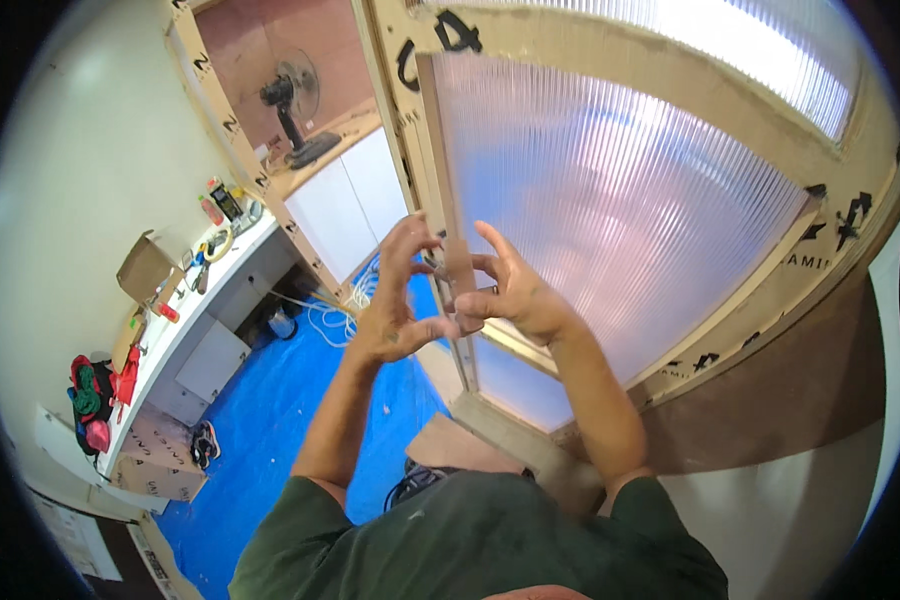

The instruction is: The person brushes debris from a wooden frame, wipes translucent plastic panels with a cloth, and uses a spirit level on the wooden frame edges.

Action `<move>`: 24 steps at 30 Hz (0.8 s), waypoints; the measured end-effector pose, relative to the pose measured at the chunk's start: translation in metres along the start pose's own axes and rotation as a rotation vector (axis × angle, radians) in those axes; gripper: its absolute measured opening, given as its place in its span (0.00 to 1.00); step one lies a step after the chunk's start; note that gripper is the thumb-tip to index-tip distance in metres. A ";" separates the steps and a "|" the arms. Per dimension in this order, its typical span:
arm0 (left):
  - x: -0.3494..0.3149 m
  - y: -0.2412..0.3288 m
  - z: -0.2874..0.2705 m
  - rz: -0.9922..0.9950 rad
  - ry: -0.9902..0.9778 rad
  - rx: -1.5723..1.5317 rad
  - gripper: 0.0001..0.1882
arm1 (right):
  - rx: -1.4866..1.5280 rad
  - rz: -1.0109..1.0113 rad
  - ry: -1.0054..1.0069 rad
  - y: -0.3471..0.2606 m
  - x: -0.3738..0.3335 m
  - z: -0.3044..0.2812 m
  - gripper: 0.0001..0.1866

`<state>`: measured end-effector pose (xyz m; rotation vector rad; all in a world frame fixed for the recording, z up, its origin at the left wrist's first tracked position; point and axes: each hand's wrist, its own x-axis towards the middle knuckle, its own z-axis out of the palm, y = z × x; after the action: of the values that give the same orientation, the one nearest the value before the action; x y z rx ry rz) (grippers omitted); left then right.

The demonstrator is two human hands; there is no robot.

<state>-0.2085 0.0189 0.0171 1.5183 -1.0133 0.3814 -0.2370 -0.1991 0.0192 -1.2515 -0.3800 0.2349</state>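
Observation:
Both my hands are raised at the edge of a wood-framed door (417,150) with a ribbed translucent panel (610,190). Between them is a narrow brownish, partly see-through strip (458,262) that looks like tape; its exact kind is unclear. My right hand (526,297) has its thumb and middle finger closed on the strip, the index finger lifted. On the other side my left hand (398,292) curves round it, fingertips at its upper part and thumb by its lower end. Some metal hardware on the door edge is partly hidden behind my fingers.
A white counter (260,232) at left bears an open cardboard box (150,268), bottles and tools. Blue sheeting (260,430) covers the floor, with coiled white cable (332,318) on it. A fan (292,100) stands beyond the doorway. Brown board (460,446) lies near my body.

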 end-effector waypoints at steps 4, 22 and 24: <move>-0.002 0.001 -0.008 0.137 -0.507 0.492 0.46 | 0.098 0.233 -0.159 0.003 -0.007 -0.011 0.68; -0.072 -0.120 0.062 -0.363 0.478 0.143 0.28 | -0.060 0.317 0.083 0.072 -0.056 -0.048 0.42; -0.089 -0.166 0.072 -0.387 0.556 0.165 0.27 | -0.101 0.451 -0.038 0.111 -0.086 -0.059 0.37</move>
<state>-0.1533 -0.0295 -0.1709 1.5874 -0.2505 0.5767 -0.2876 -0.2497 -0.1152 -1.4243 -0.1380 0.6312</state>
